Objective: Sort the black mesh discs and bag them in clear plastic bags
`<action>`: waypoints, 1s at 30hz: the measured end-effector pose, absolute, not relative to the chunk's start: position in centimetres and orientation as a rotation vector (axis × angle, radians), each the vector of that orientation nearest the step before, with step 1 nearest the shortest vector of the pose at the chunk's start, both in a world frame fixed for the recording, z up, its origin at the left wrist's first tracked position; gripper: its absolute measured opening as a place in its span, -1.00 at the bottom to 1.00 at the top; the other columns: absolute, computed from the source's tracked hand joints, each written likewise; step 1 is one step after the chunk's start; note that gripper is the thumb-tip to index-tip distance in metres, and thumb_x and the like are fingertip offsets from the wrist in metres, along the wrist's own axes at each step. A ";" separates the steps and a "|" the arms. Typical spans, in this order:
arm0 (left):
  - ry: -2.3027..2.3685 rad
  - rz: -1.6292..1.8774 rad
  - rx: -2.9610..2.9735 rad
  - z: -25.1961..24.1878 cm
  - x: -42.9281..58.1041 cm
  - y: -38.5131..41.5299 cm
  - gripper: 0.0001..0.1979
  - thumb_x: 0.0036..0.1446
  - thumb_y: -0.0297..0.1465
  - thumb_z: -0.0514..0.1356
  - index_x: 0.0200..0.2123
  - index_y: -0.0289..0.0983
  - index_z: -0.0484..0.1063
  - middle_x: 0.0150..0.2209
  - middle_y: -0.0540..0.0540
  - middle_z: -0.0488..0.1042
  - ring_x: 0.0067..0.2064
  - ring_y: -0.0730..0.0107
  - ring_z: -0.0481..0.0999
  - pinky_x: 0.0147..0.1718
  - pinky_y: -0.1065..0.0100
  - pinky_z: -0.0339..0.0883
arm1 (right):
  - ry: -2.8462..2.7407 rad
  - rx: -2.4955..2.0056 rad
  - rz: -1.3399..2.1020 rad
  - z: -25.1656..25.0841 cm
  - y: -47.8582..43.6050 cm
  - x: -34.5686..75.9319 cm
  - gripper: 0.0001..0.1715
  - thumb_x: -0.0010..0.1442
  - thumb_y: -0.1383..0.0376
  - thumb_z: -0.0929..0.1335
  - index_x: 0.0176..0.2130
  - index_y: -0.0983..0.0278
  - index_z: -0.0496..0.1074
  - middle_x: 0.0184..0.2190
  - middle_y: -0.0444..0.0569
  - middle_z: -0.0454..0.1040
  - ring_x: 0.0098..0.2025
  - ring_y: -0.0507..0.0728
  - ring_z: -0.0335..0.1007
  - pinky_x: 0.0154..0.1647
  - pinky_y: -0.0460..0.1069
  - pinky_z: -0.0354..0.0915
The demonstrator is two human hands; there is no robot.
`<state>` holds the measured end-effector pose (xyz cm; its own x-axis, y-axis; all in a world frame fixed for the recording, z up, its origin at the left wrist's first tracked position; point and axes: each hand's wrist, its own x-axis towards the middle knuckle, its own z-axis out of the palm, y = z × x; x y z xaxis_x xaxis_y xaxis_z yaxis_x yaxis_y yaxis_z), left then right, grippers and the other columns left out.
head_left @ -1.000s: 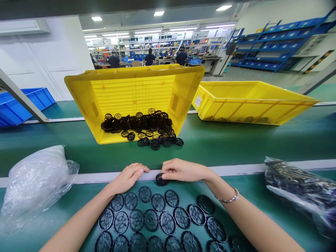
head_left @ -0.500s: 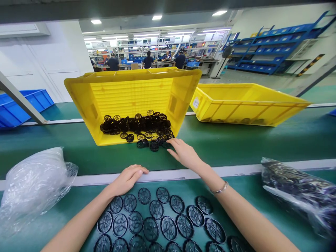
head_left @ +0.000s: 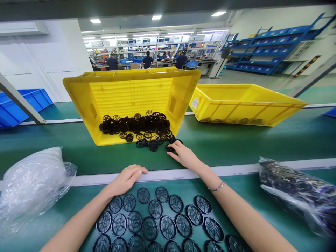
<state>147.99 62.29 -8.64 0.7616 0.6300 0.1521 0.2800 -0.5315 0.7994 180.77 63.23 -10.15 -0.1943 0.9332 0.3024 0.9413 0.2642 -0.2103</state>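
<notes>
Touching a black, round plastic wheel [head_left: 171,149] just in front of the big, tipped yellow plastic bin [head_left: 131,92], the right hand [head_left: 182,154] has its thumb and fingers close around it (I can't tell if they pinch tight). The left hand [head_left: 128,177] lies flat, holding nothing, on the pale strip [head_left: 168,175]. The loose black pile [head_left: 136,124] could slide out if bumped.

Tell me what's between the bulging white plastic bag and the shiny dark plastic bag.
Head view: a pale strip, left hand, right forearm and round black spoked discs on the green surface.
</notes>
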 end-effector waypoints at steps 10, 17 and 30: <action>0.680 0.554 2.134 -8.8 147.9 62.3 -0.55 0.42 -0.16 -0.12 0.00 -0.22 0.49 0.06 -0.11 0.53 0.12 0.27 0.43 0.19 0.21 0.17 | -1.911 -1.723 0.281 -8.3 63.0 181.4 -0.68 0.32 0.21 0.21 -0.05 0.30 0.40 -0.33 0.01 0.49 -0.35 0.12 0.41 -0.26 0.01 0.32; 0.680 0.535 2.138 -8.5 148.0 62.4 -0.53 0.42 -0.15 -0.13 0.01 -0.22 0.49 0.06 -0.12 0.53 0.12 0.26 0.43 0.19 0.19 0.18 | -2.168 -1.343 1.399 -4.0 60.5 181.8 -0.61 0.28 0.07 0.32 -0.04 0.29 0.42 -0.43 -0.16 0.40 -0.49 -0.02 0.23 -0.48 -0.12 0.18; 0.700 0.520 2.141 -8.2 148.0 62.2 -0.52 0.41 -0.13 -0.13 0.01 -0.21 0.50 0.05 -0.12 0.53 0.12 0.24 0.43 0.20 0.16 0.17 | -2.311 -1.312 1.686 -4.2 59.8 180.1 -0.61 0.16 0.05 0.40 -0.17 0.32 0.47 -0.51 -0.15 0.44 -0.56 0.02 0.39 -0.55 -0.11 0.31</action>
<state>148.02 62.18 -8.23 0.7617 0.6357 0.1250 0.3039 -0.5210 0.7976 180.13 59.81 -4.18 -0.6522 0.6094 -0.4507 0.6152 0.0782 -0.7845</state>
